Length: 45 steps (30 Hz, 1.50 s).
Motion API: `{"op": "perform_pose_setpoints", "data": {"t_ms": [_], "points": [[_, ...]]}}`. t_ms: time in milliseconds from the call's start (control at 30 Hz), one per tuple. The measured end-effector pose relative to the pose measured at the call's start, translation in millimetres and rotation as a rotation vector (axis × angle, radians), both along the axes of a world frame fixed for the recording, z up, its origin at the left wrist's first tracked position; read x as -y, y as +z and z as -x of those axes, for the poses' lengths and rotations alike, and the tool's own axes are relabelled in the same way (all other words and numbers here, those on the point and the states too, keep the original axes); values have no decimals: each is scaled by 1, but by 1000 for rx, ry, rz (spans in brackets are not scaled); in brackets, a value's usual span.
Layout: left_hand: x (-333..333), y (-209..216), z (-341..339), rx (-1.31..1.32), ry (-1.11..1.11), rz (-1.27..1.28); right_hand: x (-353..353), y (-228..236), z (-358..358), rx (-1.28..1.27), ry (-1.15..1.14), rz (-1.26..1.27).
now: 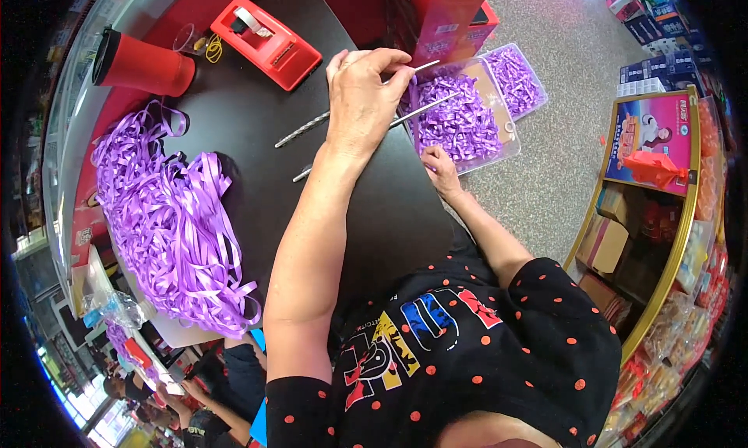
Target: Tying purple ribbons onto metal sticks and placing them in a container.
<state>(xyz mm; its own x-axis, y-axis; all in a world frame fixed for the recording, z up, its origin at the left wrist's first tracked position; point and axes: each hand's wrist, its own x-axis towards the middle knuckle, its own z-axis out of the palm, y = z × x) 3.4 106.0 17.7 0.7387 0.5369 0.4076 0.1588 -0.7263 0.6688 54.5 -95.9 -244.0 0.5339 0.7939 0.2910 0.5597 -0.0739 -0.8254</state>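
Now rod [302, 129] pinched by left hand [365, 93]; right hand [441, 170] half-curled, grip unclear; ribbon pieces [461, 122] binned, long strands [167, 241] apparently left.

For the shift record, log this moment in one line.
left hand: at metal rods; right hand: at clear bin; purple ribbon pieces: in bin; ribbon heap: on table

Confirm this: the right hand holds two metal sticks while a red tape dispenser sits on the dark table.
Wrong hand: the head view shows the left hand, not the right hand, holding two metal sticks. The red tape dispenser does sit on the dark table.
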Motion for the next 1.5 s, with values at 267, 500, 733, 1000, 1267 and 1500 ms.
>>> {"op": "perform_pose_setpoints", "data": {"t_ms": [267, 500, 733, 1000, 1267, 1500], "points": [[-1, 1, 2, -52, -4, 16, 68, 29, 14, 38, -25, 95], [-4, 5, 9, -52, -23, 77, 104, 103, 28, 374, 61, 34], [-8, 2, 9, -46, -63, 125, 127, 163, 40, 376, 209, 11], [-6, -3, 5, 5, -64, 103, 163, 174, 49, 46, -141, 72], [-6, -3, 6, -8, -52, 139, 179, 224, 49, -78, -265, -44], [-8, -3, 6, -35, -32, 168, 147, 318, 25, -201, -71, -390]]}}
